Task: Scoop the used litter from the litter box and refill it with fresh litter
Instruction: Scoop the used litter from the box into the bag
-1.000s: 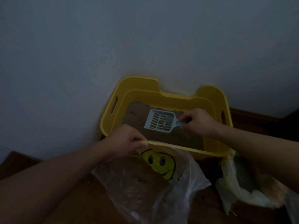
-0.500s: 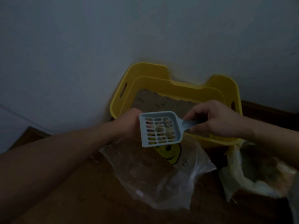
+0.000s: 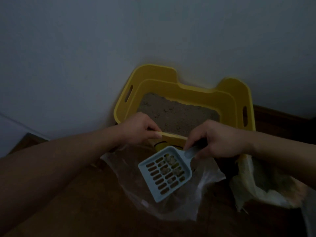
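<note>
Against the pale wall (image 3: 102,48), your yellow litter box (image 3: 227,101) sits on a dark wooden floor (image 3: 85,202), with grey-brown litter (image 3: 174,113) spread across its bottom and slot handles cut into its left and right walls. Your right hand (image 3: 220,139) is closed around the handle of a light blue scoop (image 3: 165,173), which you hold in front of the box with its slotted blade tilted down and to the left. Several pale clumps (image 3: 169,165) lie on the blade, mostly toward the handle end. Under the scoop, a clear plastic bag (image 3: 201,190) lies open on the floor, just in front of the box; a yellow print with a dark curved line shows on it near the box, partly hidden by the scoop and your hands. Your left hand (image 3: 136,129) is closed in a pinch on the bag's upper edge, holding it up against the near rim of the box. To the right, under your right forearm, a second crumpled bag (image 3: 256,190), pale and yellowish, rests on the floor; the dim light hides what it holds.
</note>
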The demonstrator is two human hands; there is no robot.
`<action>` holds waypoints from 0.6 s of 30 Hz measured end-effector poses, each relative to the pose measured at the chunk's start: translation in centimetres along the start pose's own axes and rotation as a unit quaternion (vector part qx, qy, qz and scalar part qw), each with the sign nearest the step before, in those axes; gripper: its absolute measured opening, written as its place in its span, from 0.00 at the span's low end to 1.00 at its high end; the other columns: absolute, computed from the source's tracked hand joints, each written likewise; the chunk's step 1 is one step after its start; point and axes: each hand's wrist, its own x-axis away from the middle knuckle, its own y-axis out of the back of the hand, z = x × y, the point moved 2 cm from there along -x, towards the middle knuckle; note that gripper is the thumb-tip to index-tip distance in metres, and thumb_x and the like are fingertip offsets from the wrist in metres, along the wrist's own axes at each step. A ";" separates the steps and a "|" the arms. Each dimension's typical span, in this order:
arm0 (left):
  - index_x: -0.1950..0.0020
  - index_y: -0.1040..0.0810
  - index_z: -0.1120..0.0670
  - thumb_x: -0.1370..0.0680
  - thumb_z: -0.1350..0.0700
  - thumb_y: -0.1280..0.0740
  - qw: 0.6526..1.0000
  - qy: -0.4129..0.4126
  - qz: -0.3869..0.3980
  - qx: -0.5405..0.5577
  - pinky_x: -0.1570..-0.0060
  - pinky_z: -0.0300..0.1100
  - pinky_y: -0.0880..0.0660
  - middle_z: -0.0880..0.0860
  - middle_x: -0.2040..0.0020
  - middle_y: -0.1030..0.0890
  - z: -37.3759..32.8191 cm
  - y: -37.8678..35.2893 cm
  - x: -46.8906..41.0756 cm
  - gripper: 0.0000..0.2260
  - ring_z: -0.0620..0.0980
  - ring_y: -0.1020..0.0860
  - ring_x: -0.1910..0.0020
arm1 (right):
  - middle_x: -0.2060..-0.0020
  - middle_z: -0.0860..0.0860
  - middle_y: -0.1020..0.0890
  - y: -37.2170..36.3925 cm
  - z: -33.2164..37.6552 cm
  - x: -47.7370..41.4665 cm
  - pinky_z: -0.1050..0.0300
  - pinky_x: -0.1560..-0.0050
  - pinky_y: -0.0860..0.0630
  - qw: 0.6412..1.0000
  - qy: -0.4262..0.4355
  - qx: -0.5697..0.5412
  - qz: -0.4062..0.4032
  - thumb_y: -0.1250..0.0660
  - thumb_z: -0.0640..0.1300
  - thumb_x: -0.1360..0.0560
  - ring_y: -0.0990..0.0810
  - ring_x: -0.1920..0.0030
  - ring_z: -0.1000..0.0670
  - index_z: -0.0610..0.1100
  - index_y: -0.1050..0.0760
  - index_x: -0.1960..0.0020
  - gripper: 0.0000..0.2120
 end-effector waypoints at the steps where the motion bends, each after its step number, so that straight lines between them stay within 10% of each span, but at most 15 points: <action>1: 0.47 0.14 0.51 0.24 0.50 0.28 1.000 0.001 0.000 0.004 0.55 0.41 0.21 0.44 0.53 0.14 0.0 0.0 0.0 0.09 0.37 0.19 0.58 | 0.51 0.58 0.17 -0.2 0.0 -0.1 0.53 0.48 0.20 1.000 0.007 0.017 0.009 0.23 0.42 0.30 0.19 0.50 0.58 0.53 0.16 0.46 0.13; 18: 0.48 0.14 0.50 0.25 0.51 0.26 1.000 0.012 0.007 0.024 0.59 0.32 0.26 0.39 0.58 0.17 0.2 0.1 -0.2 0.08 0.34 0.20 0.59 | 0.52 0.57 0.15 -0.6 -0.7 -0.9 0.61 0.51 0.25 0.997 0.027 0.079 0.005 0.33 0.42 0.22 0.19 0.52 0.59 0.49 0.17 0.44 0.09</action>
